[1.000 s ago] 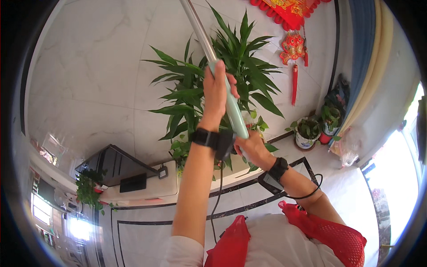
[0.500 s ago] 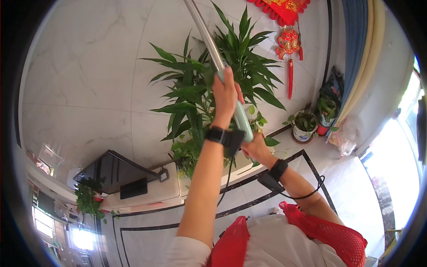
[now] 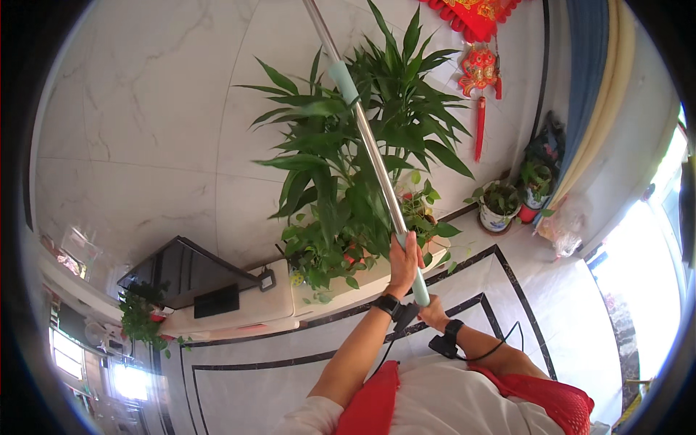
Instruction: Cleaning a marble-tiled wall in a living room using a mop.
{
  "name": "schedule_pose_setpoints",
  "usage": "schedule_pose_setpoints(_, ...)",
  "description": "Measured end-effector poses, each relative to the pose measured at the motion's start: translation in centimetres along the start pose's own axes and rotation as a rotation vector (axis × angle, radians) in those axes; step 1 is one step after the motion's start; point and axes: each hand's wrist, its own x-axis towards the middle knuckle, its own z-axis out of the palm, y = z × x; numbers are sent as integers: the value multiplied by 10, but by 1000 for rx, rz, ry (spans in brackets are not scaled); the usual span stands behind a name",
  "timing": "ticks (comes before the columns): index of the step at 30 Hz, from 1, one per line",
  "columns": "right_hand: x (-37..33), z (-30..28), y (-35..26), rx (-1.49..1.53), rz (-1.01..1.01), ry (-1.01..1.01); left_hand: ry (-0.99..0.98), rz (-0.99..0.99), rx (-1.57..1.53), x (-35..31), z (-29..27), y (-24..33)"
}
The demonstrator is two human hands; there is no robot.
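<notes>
A long telescopic pole (image 3: 378,165), silver metal with pale green grip sections, slants from the top of the view down to my body. Its upper end runs out of the picture. My left hand (image 3: 407,264) is closed around the lower green grip. Just below it, my right hand (image 3: 434,314) is closed at the pole's bottom end; some of its fingers are hidden. The shaft crosses in front of a tall, leafy green plant (image 3: 326,170). Both wrists wear dark straps with small black devices, and a cable hangs by the right one.
A low cream cabinet (image 3: 250,304) carries the plants and a dark television (image 3: 185,272). Potted plants (image 3: 499,212) stand in the right corner beside blue and beige curtains (image 3: 587,87). A red fish ornament (image 3: 480,71) hangs on the marbled wall. Trailing greenery (image 3: 139,315) is at left.
Both hands have come down and nearer to my body, drawing the pole with them. A second green section and more silver shaft now show above my left hand.
</notes>
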Motion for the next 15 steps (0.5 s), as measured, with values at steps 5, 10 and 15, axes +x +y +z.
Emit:
schedule_pose_setpoints(5, -9, 0, 27, -7, 38, 8, -31, -64, -33, -16, -4, -17)
schedule_pose_setpoints(10, 9, 2, -9, -26, -15, 24, -46, 23, 16, 12, 1, 16)
schedule_pose_setpoints(15, 34, 4, -90, -28, -154, 41, -136, 63, 59, 69, 6, 69)
